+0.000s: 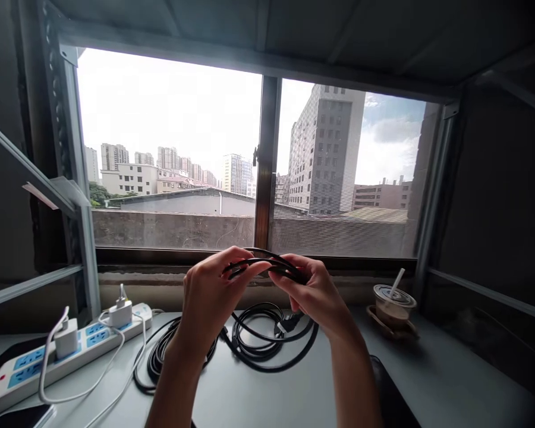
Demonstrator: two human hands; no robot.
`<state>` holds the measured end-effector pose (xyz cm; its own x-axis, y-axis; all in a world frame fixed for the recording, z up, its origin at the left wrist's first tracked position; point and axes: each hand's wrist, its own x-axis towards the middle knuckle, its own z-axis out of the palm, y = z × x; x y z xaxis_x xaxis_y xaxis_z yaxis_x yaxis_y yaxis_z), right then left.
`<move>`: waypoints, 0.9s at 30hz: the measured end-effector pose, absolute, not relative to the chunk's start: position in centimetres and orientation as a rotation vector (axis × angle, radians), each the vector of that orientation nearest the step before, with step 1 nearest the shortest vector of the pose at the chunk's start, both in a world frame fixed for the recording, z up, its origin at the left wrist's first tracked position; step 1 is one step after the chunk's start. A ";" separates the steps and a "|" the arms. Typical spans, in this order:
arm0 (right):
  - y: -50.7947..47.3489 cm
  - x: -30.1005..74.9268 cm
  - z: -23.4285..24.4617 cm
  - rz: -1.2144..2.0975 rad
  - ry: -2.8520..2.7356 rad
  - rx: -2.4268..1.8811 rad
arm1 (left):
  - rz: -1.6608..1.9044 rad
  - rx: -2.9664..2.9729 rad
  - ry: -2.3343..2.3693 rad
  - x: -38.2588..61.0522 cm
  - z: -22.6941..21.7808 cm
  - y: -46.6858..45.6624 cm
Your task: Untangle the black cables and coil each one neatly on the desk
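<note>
Cropped forearms lead to left fingers and right fingers, closed round black cable (its ends untraceable).

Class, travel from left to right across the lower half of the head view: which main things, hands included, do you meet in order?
Power strip → left hand → right hand → lidded drink cup with a straw.

cable black; power strip white, socket panels blue; straw white; tabletop pale grey
</note>
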<state>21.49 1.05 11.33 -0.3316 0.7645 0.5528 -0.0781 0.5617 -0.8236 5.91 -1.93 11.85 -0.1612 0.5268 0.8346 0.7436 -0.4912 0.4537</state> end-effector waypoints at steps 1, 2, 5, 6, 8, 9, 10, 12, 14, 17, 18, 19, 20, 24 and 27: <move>1.1 21.7 11.4 0.943 -1.659 -0.577 | -1.704 -1.929 -1.448 5.7 11.9 -1.9; 1.1 21.9 11.5 0.923 -1.612 -0.579 | -1.678 -1.950 -1.428 5.5 11.8 -1.7; 0.8 22.4 11.7 0.861 -1.473 -0.557 | -1.544 -1.977 -1.464 4.4 11.6 -0.9; 0.7 22.6 11.7 0.842 -1.439 -0.537 | -1.509 -1.987 -1.505 4.0 11.4 -0.5; 0.3 22.7 11.8 0.810 -1.375 -0.486 | -1.503 -2.024 -1.576 3.7 11.1 0.2; 0.1 22.7 11.7 0.799 -1.340 -0.452 | -1.551 -2.036 -1.595 3.7 11.0 0.5; -0.1 22.6 11.7 0.792 -1.301 -0.410 | -1.632 -2.029 -1.608 4.0 10.9 0.8; -0.3 22.5 11.5 0.778 -1.233 -0.302 | -1.849 -1.974 -1.642 4.9 10.7 1.4; -0.2 22.4 11.3 0.735 -1.206 -0.171 | -2.075 -1.955 -1.669 6.3 10.4 1.9; 0.7 22.5 11.0 0.635 -1.181 -0.070 | -2.206 -2.134 -1.665 7.8 9.8 2.6; 1.1 22.6 11.0 0.615 -1.171 -0.088 | -2.164 -2.171 -1.679 7.9 9.6 2.7; 1.6 22.7 10.9 0.606 -1.157 -0.133 | -2.097 -2.176 -1.702 7.9 9.5 2.9; 2.1 22.7 10.9 0.608 -1.140 -0.199 | -2.032 -2.149 -1.718 7.7 9.4 3.0; 4.2 22.8 10.7 0.602 -1.171 -0.538 | -2.111 -2.016 -1.577 5.6 9.6 3.4; 5.0 22.6 10.4 0.468 -1.369 -0.774 | -2.190 -2.003 -1.494 3.8 9.9 3.5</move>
<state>22.56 4.97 10.43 0.1682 0.7054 0.6886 0.1364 0.6752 -0.7250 3.78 3.48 9.91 -0.2629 0.6563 0.7072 0.4193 -0.5824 0.6964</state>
